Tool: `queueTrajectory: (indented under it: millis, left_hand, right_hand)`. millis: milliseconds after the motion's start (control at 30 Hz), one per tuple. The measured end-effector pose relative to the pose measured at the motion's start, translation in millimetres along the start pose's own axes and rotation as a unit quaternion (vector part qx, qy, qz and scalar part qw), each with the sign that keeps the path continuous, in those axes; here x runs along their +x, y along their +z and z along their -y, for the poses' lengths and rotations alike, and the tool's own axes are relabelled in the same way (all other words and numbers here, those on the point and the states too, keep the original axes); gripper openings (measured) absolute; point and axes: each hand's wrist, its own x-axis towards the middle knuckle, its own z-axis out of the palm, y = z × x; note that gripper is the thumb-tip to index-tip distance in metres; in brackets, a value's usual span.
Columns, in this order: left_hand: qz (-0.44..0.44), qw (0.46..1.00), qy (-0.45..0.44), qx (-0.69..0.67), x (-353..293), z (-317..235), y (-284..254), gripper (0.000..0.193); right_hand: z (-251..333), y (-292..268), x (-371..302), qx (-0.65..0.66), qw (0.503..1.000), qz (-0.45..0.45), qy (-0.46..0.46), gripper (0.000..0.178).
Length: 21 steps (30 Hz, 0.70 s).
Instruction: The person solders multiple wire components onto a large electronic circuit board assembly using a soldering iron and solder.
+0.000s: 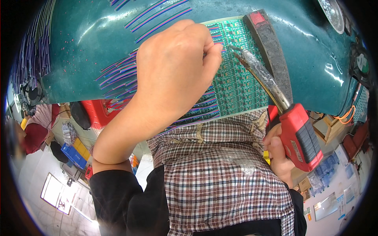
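Left hand (175, 74) is pinching a wire end onto the green circuit board (240, 78), right hand (277, 155) is gripping the red soldering iron (301, 135) with its tip at that joint; board's near rows appear wired, far rows apparently remaining.

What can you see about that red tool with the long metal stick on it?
The red-handled soldering iron has a chunky red plastic grip with a dark ribbed patch, then a long, worn, greyish metal shaft ending in a thin tip. The right hand grips the handle. It slants up and to the left, its tip over the green circuit board panel, close to the left hand's fingertips.
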Motion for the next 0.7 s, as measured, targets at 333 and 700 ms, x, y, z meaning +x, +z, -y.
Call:
queueTrajectory:
  millis: [333, 700]
  left_hand:
    - [0.004, 1.000, 0.001, 0.007, 1, 0, -1, 0.022]
    - [-0.009, 0.999, 0.007, 0.032, -1, -1, 2, 0.023]
  right_hand:
    - [-2, -7, 1, -0.038, 0.999, 0.024, 0.002, 0.023]
    - [-4, -4, -2, -0.032, 0.999, -0.009, -0.020, 0.018]
